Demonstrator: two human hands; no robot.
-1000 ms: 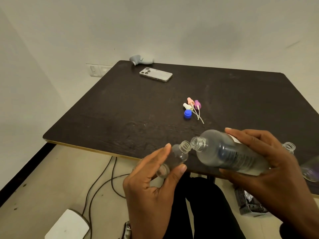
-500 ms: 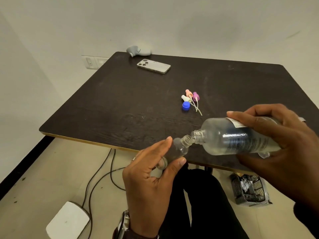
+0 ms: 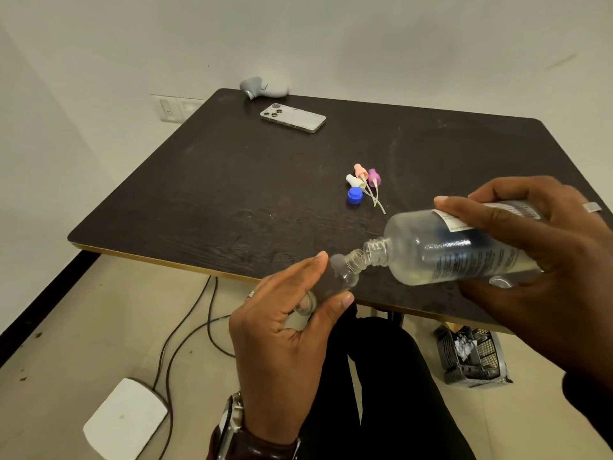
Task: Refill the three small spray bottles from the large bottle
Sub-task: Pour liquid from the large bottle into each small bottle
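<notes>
My left hand [image 3: 285,336] grips a small clear spray bottle [image 3: 335,278], uncapped and tilted, in front of the table's near edge. My right hand [image 3: 537,260] holds the large clear bottle [image 3: 441,250] almost on its side, its open neck meeting the small bottle's mouth. Three spray tops, peach, white and purple [image 3: 363,177], lie with their tubes beside a blue cap [image 3: 354,195] on the dark table [image 3: 232,180]. Part of another small clear bottle [image 3: 499,281] shows under the large bottle. No third small bottle is in view.
A phone [image 3: 292,117] and a grey object [image 3: 262,88] lie at the table's far left corner. On the floor are cables [image 3: 185,327], a white box [image 3: 124,418] and a black basket [image 3: 471,356]. My legs in dark trousers are below the table edge.
The large bottle's rear end has risen, so its neck now tips downward against the small bottle's mouth. The view has shifted, and the two small bottles at the right are mostly hidden.
</notes>
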